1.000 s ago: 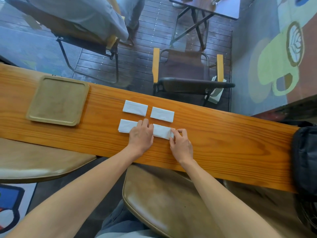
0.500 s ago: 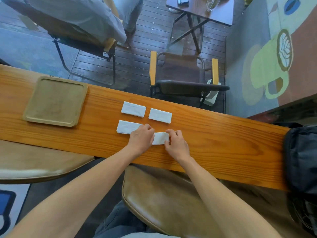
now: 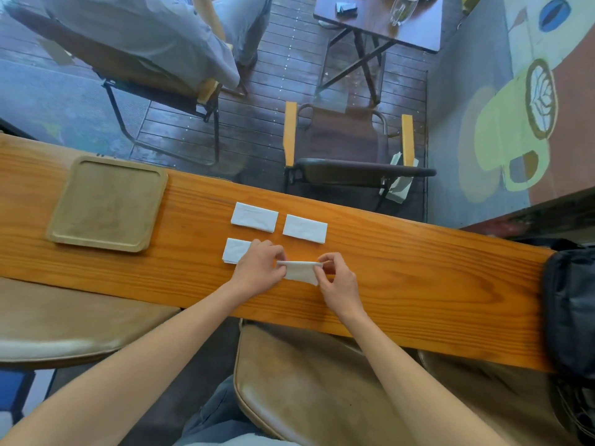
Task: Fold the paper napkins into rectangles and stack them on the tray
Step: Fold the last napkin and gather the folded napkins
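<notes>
White napkin pinched by both hands.

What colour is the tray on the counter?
The tray is a muted olive-tan, plain with no pattern, seen in the head view.

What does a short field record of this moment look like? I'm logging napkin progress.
held napkin: white napkin, pinched at both ends
left hand: left hand grips its left end
right hand: right hand pinches its right end
folded on counter: three, far-left, far-right, near-left
tray: tray, holds no napkins
surface: wooden counter
</notes>
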